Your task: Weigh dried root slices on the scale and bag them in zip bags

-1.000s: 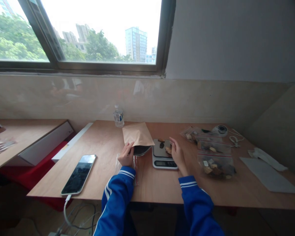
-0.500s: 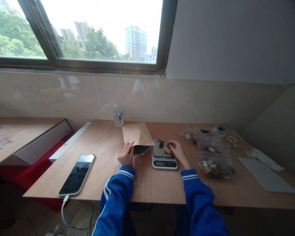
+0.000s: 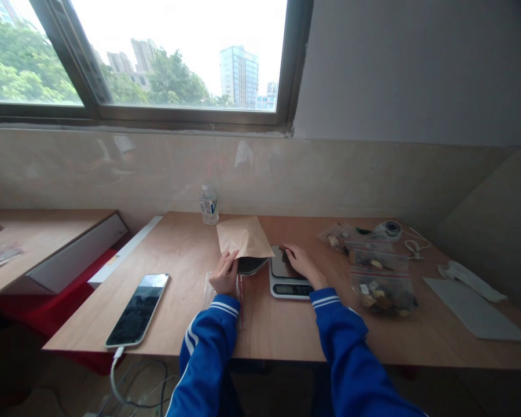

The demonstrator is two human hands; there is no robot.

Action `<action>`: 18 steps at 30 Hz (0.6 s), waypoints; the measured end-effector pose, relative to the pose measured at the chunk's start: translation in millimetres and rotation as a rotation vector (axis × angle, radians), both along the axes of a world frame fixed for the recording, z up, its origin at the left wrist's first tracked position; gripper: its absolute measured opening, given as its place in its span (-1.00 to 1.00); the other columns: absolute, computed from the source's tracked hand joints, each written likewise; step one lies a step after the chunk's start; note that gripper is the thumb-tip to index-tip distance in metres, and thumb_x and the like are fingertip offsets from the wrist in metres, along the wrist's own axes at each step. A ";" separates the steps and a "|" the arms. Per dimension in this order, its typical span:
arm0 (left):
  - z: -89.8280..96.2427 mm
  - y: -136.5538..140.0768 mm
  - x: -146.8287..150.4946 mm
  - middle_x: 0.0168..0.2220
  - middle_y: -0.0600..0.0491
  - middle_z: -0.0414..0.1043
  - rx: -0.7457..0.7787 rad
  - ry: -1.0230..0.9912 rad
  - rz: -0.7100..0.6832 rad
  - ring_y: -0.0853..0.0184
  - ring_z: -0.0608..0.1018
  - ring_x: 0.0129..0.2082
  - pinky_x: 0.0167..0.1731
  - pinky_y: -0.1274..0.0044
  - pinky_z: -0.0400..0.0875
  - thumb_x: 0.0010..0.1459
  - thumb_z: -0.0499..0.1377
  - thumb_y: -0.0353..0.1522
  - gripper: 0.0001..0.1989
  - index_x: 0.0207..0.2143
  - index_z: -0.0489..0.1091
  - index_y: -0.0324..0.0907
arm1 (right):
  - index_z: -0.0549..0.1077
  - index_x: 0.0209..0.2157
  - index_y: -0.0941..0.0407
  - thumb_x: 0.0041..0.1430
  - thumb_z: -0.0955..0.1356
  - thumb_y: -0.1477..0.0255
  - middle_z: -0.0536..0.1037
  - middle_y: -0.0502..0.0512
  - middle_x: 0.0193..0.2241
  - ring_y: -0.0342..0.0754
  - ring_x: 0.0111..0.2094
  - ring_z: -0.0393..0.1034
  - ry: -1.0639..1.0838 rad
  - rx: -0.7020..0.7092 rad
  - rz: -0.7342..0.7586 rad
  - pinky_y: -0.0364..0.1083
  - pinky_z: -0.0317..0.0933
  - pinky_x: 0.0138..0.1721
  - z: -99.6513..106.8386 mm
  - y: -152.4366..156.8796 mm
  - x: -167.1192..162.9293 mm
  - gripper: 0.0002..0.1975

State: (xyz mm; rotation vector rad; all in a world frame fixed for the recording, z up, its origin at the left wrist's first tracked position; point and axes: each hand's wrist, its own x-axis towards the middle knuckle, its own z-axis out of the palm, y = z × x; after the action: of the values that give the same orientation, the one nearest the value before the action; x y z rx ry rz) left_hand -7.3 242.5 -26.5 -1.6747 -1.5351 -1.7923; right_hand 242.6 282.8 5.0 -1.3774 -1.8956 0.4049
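Note:
My left hand (image 3: pixel 224 274) grips the near edge of a brown paper pouch (image 3: pixel 244 236), fingers closed on it. The pouch's mouth faces me and gapes, with a dark lining. Beside it stands a white digital kitchen scale (image 3: pixel 279 290) with a metal plate. My right hand (image 3: pixel 301 260) reaches over the plate with its fingertips pinched at its far left part, by a small dark brown piece (image 3: pixel 285 257). What lies between those fingertips is mostly hidden. A clear zip bag (image 3: pixel 242 313) lies flat under my left wrist.
Zip bags with dried brown and pale pieces (image 3: pixel 384 298) lie to the right. Behind them sits a white round device (image 3: pixel 389 230) with a cable. A bottle (image 3: pixel 209 205) stands at the back, a charging phone (image 3: pixel 139 310) at left, a white sheet (image 3: pixel 473 307) at far right.
My right hand has moved left across the scale plate, from a pale brown piece at its right side to the far left part. My left hand and the pouch have stayed put.

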 end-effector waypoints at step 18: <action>-7.1 1.2 -2.9 -0.20 0.07 0.56 0.014 0.017 -0.028 0.31 0.57 -0.13 -0.16 0.57 0.46 0.16 0.14 -0.40 -0.77 -0.14 0.49 -0.05 | 0.44 -0.17 0.19 0.14 0.24 0.67 0.45 0.23 -0.14 -0.01 -0.07 0.35 -0.166 -0.111 0.138 -0.08 0.26 -0.09 38.1 -61.2 -140.5 -0.74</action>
State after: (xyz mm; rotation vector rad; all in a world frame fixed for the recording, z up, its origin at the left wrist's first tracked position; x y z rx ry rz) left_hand -10.2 243.6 -33.6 -1.7094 -1.4961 -1.7932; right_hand 102.1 221.7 43.1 -1.3930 -2.1403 0.4829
